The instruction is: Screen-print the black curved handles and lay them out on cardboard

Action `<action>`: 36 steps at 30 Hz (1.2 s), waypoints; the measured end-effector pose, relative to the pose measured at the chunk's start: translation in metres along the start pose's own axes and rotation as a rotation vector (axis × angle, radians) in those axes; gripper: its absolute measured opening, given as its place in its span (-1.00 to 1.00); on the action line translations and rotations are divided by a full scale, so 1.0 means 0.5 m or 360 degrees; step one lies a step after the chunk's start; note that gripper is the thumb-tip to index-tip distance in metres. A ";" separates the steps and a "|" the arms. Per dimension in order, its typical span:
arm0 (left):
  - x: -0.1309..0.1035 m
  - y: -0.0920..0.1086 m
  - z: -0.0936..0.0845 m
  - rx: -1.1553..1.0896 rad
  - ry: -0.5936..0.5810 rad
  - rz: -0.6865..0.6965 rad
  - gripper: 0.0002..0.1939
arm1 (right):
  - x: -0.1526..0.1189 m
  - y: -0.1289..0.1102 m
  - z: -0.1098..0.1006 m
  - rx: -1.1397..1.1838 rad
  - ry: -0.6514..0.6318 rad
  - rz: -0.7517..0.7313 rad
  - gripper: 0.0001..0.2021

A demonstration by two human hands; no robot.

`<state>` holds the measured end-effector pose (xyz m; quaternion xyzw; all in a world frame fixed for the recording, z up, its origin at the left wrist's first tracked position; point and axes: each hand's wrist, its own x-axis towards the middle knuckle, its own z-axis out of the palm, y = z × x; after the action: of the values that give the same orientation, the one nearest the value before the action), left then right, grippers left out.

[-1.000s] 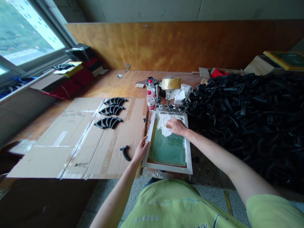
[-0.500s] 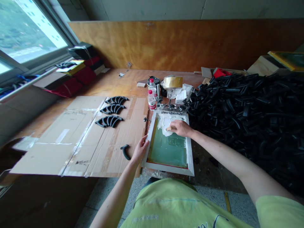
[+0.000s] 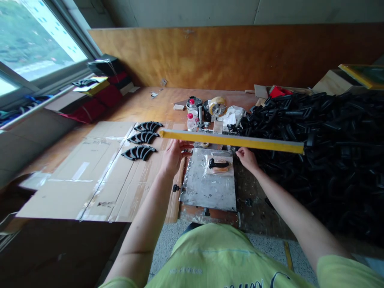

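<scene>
A screen frame [image 3: 234,141] is raised and seen edge-on as a long yellow-and-grey bar. Below it lies a grey metal plate [image 3: 208,184], with one curved black part [image 3: 219,163] in a small holder near its upper right. My left hand [image 3: 172,157] is at the plate's upper left, fingers apart, partly under the bar's left portion. Beyond the plate's upper right edge is my right hand [image 3: 247,158], its fingers pinched together; what they hold, if anything, is too small to tell. Three rows of curved black parts [image 3: 139,153] rest on flattened cardboard [image 3: 102,176].
A large heap of black parts [image 3: 315,180] fills the right side. Behind the raised frame stand red-capped bottles [image 3: 192,120], a tape roll [image 3: 217,107] and crumpled white paper [image 3: 232,116]. Stacked boxes [image 3: 102,90] sit by the window. A wooden board [image 3: 210,56] closes off the back.
The screen frame has swung up off the plate, exposing the black part. My left hand has moved up and let go of its edge. My right hand has moved right, off the screen, without the squeegee-like piece.
</scene>
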<state>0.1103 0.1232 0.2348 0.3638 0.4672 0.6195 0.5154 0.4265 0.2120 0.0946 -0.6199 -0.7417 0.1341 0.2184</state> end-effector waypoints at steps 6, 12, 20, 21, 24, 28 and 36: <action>-0.047 -0.087 0.003 -0.0067 0.0105 -0.0234 -0.46 | -0.059 -0.095 0.049 -0.0113 -0.0374 -0.0546 -0.79; -0.190 -0.240 0.015 -0.0219 -0.0077 -0.1030 -0.54 | -0.167 -0.209 0.024 -0.0008 -0.0158 -0.0871 -0.83; -0.206 -0.272 -0.275 0.0174 0.0830 -0.0841 -0.77 | -0.169 0.044 -0.033 -0.0623 -0.0186 0.0232 -0.76; -0.212 -0.279 -0.331 0.0280 0.0973 -0.0875 -0.78 | -0.161 0.097 -0.045 -0.0743 -0.0265 0.0434 -0.73; -0.239 -0.304 -0.461 0.0449 0.1236 -0.0995 -0.84 | -0.158 0.209 -0.064 -0.0887 -0.0472 0.0567 -0.67; -0.264 -0.320 -0.501 0.0395 0.1379 -0.1022 -0.88 | -0.170 0.255 -0.065 -0.0869 -0.0430 0.0421 -0.69; -0.215 -0.276 -0.313 0.0083 0.0872 -0.0776 -0.78 | -0.113 0.153 -0.050 -0.0343 -0.0027 0.0196 -0.76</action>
<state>0.0276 -0.0096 0.0596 0.0755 0.6763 0.5409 0.4943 0.5121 0.1701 0.0713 -0.6831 -0.7140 0.0719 0.1355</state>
